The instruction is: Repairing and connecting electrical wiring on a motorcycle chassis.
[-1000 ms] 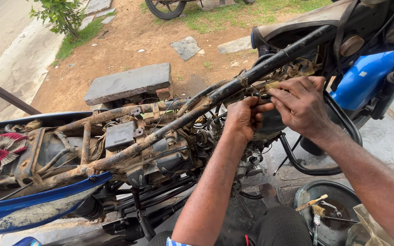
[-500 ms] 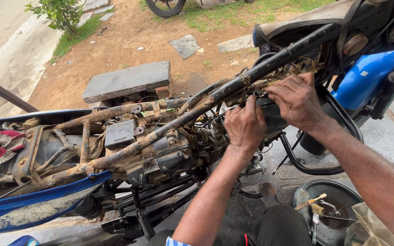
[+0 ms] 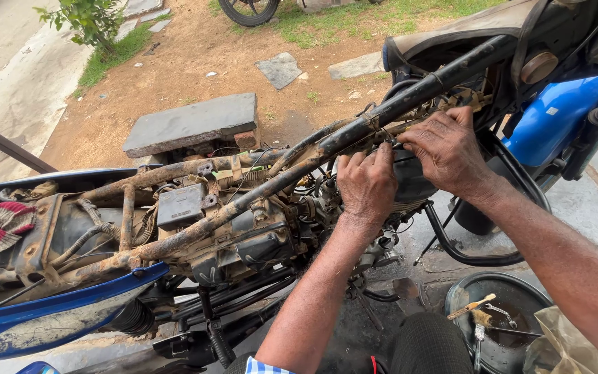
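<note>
No signs or screens in view. Small pale square label (image 3: 552, 111) stuck on side of blue fuel tank (image 3: 555, 118), upper right. Crumpled tan plastic bag (image 3: 565, 343) at bottom right corner.

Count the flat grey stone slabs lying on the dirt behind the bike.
3. A big slab rests on bricks beside the frame; a darker slab lies farther back; a paler slab lies right of it. Others may be hidden.
</note>
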